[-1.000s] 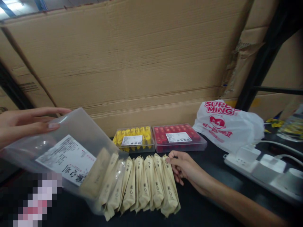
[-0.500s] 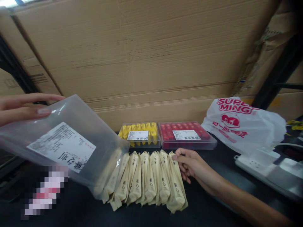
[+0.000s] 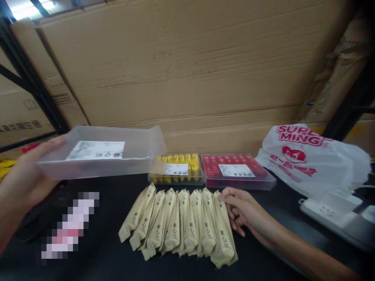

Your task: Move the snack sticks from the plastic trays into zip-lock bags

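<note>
My left hand [image 3: 33,168] grips the left end of a translucent plastic box [image 3: 139,146] with a white label, lifted above the dark table. A row of beige sachets [image 3: 189,230] with dark printed characters lies side by side in front of me. At the right end of that row, the bent fingers of my right hand [image 3: 238,207] pinch the upper edge of the last sachet [image 3: 224,242]. The box's far end overlaps part of a clear box of yellow packets [image 3: 191,179] in my view.
Beside the yellow packets stands a clear box of red packets [image 3: 238,183]. A white plastic bag [image 3: 318,160] with red print sits at right, behind a white power strip [image 3: 328,212]. Cardboard [image 3: 190,70] walls the back. A blurred-out patch [image 3: 70,226] lies at left.
My left hand has raised the plastic box off the left sachets and levelled it, so the whole row shows. My right hand stays at the rightmost sachet. The view has shifted slightly.
</note>
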`<state>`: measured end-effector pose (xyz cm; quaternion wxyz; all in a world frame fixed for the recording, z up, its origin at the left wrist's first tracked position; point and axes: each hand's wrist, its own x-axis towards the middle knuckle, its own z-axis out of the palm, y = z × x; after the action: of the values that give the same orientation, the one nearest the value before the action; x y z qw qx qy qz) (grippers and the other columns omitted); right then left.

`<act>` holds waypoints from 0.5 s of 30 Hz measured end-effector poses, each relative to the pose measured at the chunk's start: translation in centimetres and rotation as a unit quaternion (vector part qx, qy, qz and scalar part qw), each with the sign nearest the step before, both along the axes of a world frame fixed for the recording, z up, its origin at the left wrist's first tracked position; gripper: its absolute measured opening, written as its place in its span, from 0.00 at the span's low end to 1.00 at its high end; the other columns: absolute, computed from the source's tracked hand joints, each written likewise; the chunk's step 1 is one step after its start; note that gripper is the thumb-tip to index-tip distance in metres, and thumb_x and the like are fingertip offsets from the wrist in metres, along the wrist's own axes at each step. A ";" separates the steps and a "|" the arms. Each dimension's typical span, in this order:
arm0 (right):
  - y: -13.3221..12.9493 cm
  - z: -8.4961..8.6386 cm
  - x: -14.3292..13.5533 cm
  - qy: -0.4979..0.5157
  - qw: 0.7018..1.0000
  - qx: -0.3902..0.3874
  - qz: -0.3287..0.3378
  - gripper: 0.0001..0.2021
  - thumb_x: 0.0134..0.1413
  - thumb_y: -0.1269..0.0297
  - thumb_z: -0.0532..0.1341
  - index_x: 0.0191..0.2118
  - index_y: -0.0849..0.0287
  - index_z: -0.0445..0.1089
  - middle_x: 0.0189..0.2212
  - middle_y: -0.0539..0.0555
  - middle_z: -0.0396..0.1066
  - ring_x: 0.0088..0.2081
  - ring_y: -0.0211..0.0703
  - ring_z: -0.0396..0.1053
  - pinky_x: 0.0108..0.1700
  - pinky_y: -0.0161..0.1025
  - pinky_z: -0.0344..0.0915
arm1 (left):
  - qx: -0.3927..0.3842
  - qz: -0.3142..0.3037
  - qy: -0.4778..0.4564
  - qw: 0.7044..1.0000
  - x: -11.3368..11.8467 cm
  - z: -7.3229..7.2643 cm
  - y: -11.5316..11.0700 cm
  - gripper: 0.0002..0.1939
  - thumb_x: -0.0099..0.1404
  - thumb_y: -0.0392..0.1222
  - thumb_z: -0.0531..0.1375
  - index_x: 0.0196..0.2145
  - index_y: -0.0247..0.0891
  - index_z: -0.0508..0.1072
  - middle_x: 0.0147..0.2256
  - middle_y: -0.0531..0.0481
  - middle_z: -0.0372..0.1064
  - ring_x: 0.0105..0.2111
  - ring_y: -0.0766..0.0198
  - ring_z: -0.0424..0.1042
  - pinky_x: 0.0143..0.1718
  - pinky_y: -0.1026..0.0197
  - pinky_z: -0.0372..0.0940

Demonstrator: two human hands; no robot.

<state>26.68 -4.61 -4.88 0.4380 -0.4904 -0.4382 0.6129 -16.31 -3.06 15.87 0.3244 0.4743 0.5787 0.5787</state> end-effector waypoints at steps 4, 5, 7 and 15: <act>0.0 0.1 -0.1 0.000 1.000 -0.007 0.011 0.20 0.53 0.45 0.65 0.33 0.54 0.59 0.16 0.41 0.61 0.14 0.36 0.64 0.11 0.28 0.54 | -0.026 -0.073 -0.125 0.989 3.4 -6.2 4.4 0.21 0.76 0.40 0.53 0.63 0.35 0.69 0.46 0.45 0.80 0.34 0.59 0.79 0.28 0.61 0.75; 0.0 0.2 -0.2 0.001 1.000 -0.009 0.015 0.21 0.52 0.44 0.65 0.34 0.54 0.59 0.16 0.41 0.61 0.14 0.36 0.64 0.11 0.28 0.55 | -0.041 -0.107 -0.149 0.982 4.1 -7.5 5.7 0.21 0.76 0.41 0.53 0.63 0.37 0.69 0.48 0.43 0.79 0.36 0.57 0.79 0.30 0.59 0.75; 0.2 0.1 -0.2 0.005 1.000 -0.011 0.027 0.21 0.51 0.44 0.66 0.35 0.53 0.59 0.17 0.42 0.63 0.15 0.37 0.65 0.11 0.28 0.56 | -0.049 -0.124 -0.167 0.977 5.2 -9.7 7.6 0.22 0.76 0.44 0.52 0.64 0.37 0.69 0.50 0.40 0.78 0.38 0.56 0.79 0.34 0.58 0.75; 0.4 -0.6 -0.1 0.004 0.998 -0.020 0.058 0.27 0.51 0.40 0.65 0.45 0.51 0.56 0.19 0.44 0.70 0.17 0.44 0.72 0.12 0.32 0.63 | -0.109 -0.003 -0.133 0.985 3.0 -15.7 2.8 0.19 0.70 0.47 0.59 0.55 0.39 0.76 0.52 0.41 0.74 0.48 0.55 0.74 0.44 0.58 0.70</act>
<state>26.57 -4.16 -5.49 0.3938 -0.4704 -0.4513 0.6480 -13.29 -0.28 0.12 0.4500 0.3565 0.5883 0.5695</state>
